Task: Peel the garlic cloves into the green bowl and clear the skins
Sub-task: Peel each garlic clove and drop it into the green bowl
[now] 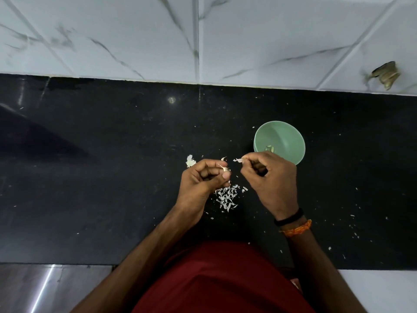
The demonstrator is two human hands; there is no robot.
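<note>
1. Your left hand [203, 177] sits just left of the green bowl [284, 137], over the black bench [112, 177]; its fingers are curled tight and pinch a garlic clove [225, 169] between thumb and forefinger, with a strip of skin standing off the clove.
2. Your right hand [270, 179] overlaps the bowl's near rim from your side; its fingers are curled too, and the thumb and forefinger pinch a small flake of skin [238, 160] that points away from the bowl toward your left hand; the two hands are near each other but apart.
3. The green bowl stands upright on the bench; inside it, at the bottom, lie a few peeled cloves [270, 148], partly hidden by your right hand, so you cannot count them.
4. A pile of skins [226, 197] lies on the bench left of the bowl and nearer to you, between your two wrists; loose flecks are scattered round it and also on the bench right of the bowl.
5. A white garlic piece [190, 161] lies on the bench left of the bowl, just beyond your left hand's knuckles.
6. Beyond the bowl rises a marbled tile wall [135, 37]; your right wrist carries a black band [288, 219] and an orange thread [297, 229].
</note>
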